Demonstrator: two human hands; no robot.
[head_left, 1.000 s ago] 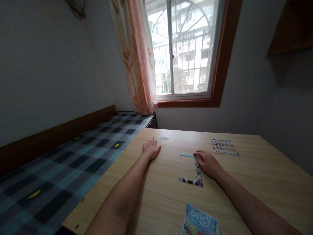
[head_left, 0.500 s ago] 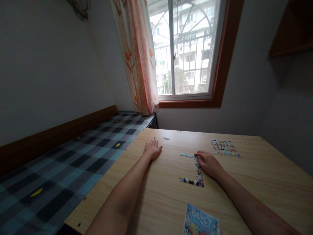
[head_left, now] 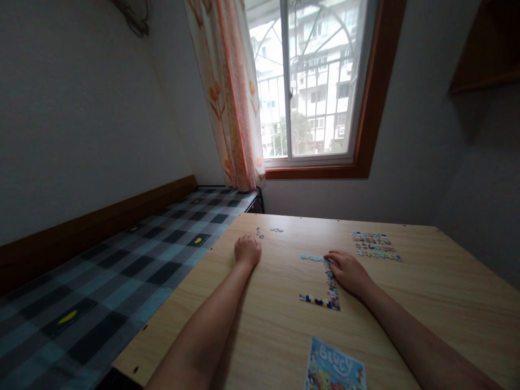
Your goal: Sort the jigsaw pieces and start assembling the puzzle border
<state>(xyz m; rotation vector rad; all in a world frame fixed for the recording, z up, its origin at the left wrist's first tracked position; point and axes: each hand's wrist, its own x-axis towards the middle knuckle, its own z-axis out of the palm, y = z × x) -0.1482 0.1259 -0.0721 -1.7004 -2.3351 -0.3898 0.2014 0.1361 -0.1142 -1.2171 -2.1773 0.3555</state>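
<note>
My left hand (head_left: 247, 250) rests on the wooden table with its fingers curled in. Whatever lies under or inside those fingers is hidden. Just beyond it are a few loose jigsaw pieces (head_left: 260, 235), and a small group of pieces (head_left: 277, 230) sits a little to their right. A partly joined jigsaw border (head_left: 319, 300) forms three sides of a rectangle in the middle of the table. My right hand (head_left: 348, 271) lies along the right side of this border, fingers stretched out, with the fingertips touching its upper right corner.
Rows of jigsaw pieces (head_left: 376, 246) lie at the back right of the table (head_left: 439, 292). A Bluey picture sheet (head_left: 336, 365) is near the front edge. Left of the table stands a bed with a checked cover (head_left: 162, 273); behind are a curtain (head_left: 238, 108) and a window.
My left hand has drawn back slightly toward me, and its fingers have curled in. Loose pieces beyond it now show more. My right hand stays at the border's corner.
</note>
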